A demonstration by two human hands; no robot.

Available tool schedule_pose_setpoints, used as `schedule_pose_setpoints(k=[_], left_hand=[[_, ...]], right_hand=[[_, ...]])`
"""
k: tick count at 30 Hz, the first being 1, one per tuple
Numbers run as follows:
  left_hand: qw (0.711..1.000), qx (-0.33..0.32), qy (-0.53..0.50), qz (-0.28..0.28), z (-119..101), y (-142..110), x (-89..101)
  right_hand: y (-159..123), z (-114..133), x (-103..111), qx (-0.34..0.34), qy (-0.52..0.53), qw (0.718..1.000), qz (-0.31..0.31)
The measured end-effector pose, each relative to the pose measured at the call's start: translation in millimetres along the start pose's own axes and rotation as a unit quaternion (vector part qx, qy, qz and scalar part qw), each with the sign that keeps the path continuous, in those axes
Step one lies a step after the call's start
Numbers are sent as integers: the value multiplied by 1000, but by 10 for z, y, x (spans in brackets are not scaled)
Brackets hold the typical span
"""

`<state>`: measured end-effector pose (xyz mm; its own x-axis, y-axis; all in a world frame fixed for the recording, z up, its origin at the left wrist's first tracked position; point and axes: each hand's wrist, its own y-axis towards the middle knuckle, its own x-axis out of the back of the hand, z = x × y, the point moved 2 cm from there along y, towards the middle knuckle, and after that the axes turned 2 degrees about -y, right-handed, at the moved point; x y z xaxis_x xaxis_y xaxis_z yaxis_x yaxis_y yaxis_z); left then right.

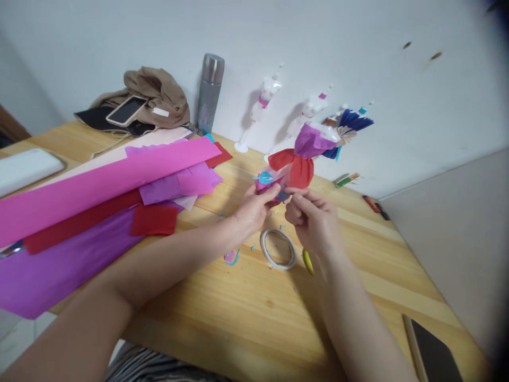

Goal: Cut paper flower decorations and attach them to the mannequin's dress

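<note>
My left hand [254, 207] is closed around the lower part of a figure dressed in crepe paper [308, 140]. The figure leans to the right. It has a purple middle, red flared pieces, a clear rounded upper part and a dark blue pleated fan [353, 127] near its top. On its pink lower part sits a light blue paper piece [265, 178], beside my left thumb. My right hand [314, 215] is pinched close against that lower part, near a darker blue piece; what is between the fingertips is too small to make out. A roll of white tape [278, 249] lies below both hands.
Crepe paper sheets [99, 185] cover the table's left side. Behind stand a grey flask [210, 93] and clear plastic figures [264, 101] along the wall. Paper scraps [230, 258] lie around the tape, a yellow-handled item [307, 261] by my right wrist, a phone [431, 350] at front right.
</note>
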<state>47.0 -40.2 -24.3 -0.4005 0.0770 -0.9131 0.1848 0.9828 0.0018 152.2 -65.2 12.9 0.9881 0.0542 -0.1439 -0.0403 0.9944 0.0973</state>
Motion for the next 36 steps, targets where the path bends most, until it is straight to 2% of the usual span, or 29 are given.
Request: schedule_pose_setpoints(k=[2, 7, 10, 13, 18, 22, 27, 31, 36], left_hand=[[1000, 7, 5, 2, -8, -2, 9], [1000, 14, 8, -3, -37, -5, 5], [1000, 13, 7, 5, -45, -50, 2], [1000, 19, 18, -7, -9, -90, 59], [998, 47, 24, -31, 103, -86, 199], [994, 81, 11, -70, 123, -104, 202], [987, 89, 1, -137, 14, -152, 108], [977, 93, -12, -191, -28, -158, 104], [980, 55, 14, -189, 24, -162, 144]], right_hand=[[-20, 4, -23, 27, -24, 999, -7], [-21, 0, -40, -3, -3, 999, 42], [-3, -4, -2, 2, 6, 1000, 28], [7, -13, 31, 1, 16, 1000, 10], [25, 7, 58, -31, 40, 998, 47], [37, 30, 75, -54, 57, 995, 66], [17, 21, 62, -41, 64, 996, 55], [-2, 25, 39, -42, 40, 997, 59], [-30, 69, -1, -62, 24, 994, 88]])
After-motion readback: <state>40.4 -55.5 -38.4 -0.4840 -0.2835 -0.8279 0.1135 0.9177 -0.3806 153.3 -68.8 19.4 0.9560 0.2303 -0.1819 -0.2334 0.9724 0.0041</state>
